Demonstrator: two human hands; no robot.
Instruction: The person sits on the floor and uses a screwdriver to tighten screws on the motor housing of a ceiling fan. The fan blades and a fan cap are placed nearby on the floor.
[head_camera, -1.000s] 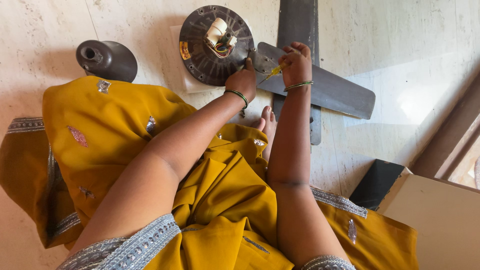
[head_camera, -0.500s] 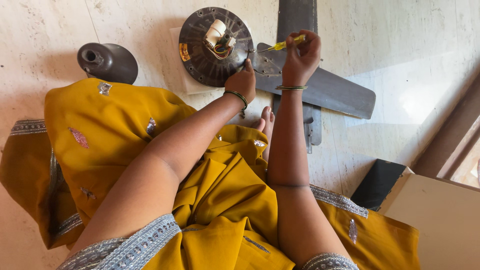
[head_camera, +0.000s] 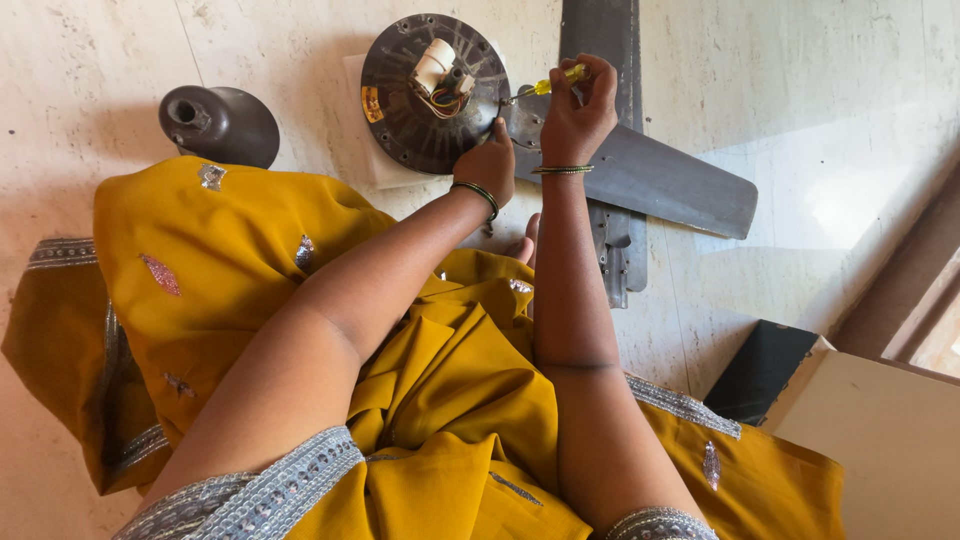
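The motor (head_camera: 420, 95) — a dark round fan housing with a white part and coloured wires at its centre — lay on a pale sheet (head_camera: 375, 165) on the floor (head_camera: 100, 60), just in front of the seated person. The left hand (head_camera: 487, 165) rested on the motor's near rim, fingers curled loosely against it, steadying rather than gripping. The right hand (head_camera: 578, 115) was closed around a screwdriver (head_camera: 545, 86) with a yellow handle; its shaft pointed left toward the motor's right edge, where a blade bracket met the housing. Whether the tip touched a screw could not be told.

Two grey blades (head_camera: 660, 180) spread to the right of the motor — one running up and out of view, one slanting down and right across the floor. A metal bracket (head_camera: 615, 250) lay below them, beside the right forearm. A dark bell-shaped cover (head_camera: 220, 122) stood apart on the left, near the person's knee. Yellow cloth (head_camera: 240, 250) with silver trim covered the lap. At lower right sat a black box (head_camera: 765, 370) touching a cream carton (head_camera: 880, 450).
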